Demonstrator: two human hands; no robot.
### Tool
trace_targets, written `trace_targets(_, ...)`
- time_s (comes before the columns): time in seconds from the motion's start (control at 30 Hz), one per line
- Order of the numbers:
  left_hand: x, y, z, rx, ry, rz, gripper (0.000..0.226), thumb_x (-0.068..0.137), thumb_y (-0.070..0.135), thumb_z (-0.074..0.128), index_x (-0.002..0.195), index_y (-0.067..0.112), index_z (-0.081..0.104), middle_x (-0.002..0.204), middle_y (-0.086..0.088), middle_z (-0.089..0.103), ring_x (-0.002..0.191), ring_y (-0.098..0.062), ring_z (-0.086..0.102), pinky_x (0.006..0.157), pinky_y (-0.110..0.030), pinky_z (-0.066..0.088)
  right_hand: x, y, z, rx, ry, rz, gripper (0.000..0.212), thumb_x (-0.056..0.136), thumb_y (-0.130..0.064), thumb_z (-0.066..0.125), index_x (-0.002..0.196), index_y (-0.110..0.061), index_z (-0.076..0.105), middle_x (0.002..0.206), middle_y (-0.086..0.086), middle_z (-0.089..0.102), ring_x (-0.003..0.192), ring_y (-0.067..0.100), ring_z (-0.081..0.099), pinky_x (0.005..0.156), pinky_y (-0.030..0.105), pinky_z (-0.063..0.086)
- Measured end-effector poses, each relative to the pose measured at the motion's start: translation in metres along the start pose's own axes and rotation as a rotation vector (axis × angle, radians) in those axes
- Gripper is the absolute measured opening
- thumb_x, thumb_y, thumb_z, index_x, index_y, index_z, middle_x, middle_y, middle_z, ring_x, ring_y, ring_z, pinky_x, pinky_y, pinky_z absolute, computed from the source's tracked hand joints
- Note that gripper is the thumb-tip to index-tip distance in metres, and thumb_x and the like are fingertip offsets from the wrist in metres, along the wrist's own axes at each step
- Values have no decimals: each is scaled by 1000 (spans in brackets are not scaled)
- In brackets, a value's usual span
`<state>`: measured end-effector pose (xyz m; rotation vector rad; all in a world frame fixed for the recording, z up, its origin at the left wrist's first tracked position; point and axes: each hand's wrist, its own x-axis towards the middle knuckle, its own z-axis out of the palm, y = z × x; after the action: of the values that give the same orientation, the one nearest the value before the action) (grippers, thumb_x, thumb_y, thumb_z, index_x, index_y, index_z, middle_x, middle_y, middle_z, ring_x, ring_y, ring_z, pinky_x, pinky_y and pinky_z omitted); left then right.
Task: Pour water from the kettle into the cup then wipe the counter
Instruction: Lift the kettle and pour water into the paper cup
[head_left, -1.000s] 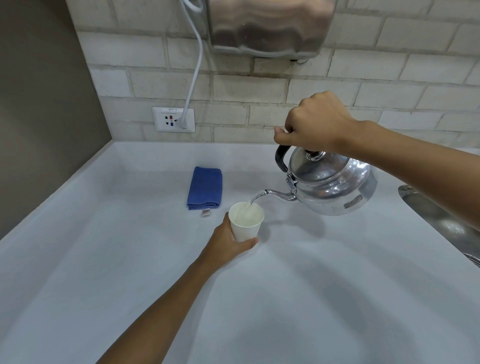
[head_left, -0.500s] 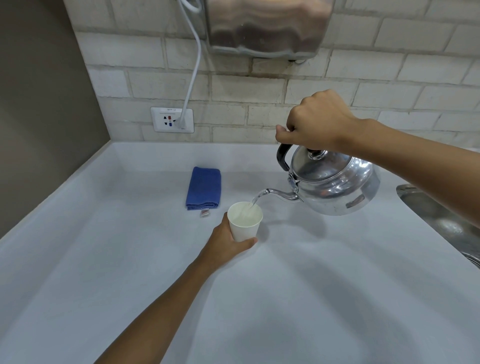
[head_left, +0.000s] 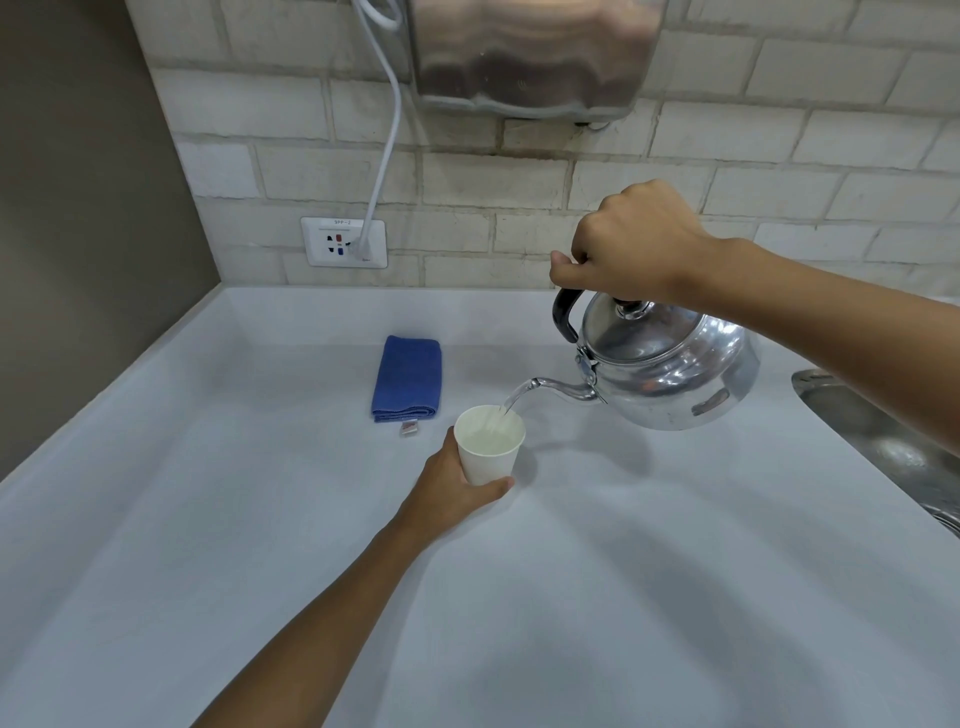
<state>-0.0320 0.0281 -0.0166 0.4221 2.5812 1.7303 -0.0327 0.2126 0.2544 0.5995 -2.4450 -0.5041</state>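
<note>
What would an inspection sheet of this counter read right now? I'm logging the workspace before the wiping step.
Surface: pale counter, no spill seen.
Job's things: kettle tilted, water streaming from its spout into the white cup, which is mostly full; folded blue cloth lies untouched behind the cup.
Clutter: nothing seen.
Grippers: left hand wraps the cup; right hand grips the kettle handle.
Cables: white cord plugged into the wall socket.
Surroundings: brick wall, metal dispenser above, sink edge at right.
</note>
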Motion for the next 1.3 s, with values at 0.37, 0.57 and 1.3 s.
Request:
trace_targets(0.37, 0, 0, -1, -1, 0, -5, 84, 59, 51, 79, 129, 34, 36, 115, 17, 55, 102, -5, 55, 76, -13, 42, 1, 0, -1, -7, 1, -4, 54, 85, -33, 45, 42, -9, 24, 38, 4, 20, 40, 20, 16, 47, 24, 16)
trace_targets(0.57, 0, 1, -1, -9, -5, 4, 82, 60, 48, 79, 128, 33, 37, 115, 16, 54, 102, -5, 55, 76, -13, 43, 1, 0, 1, -15, -7, -10, 53, 86, -33, 45, 43, -8, 27, 38, 5, 23, 40, 22, 19, 46, 24, 16)
trace_targets(1.3, -1, 2, -1, -17, -11, -3, 82, 62, 44, 80, 129, 31, 36, 117, 13, 54, 104, -8, 54, 79, -16, 44, 2, -6, 5, -12, -7, -29, 54, 85, -32, 45, 42, -10, 20, 37, 4, 19, 38, 19, 15, 46, 22, 14)
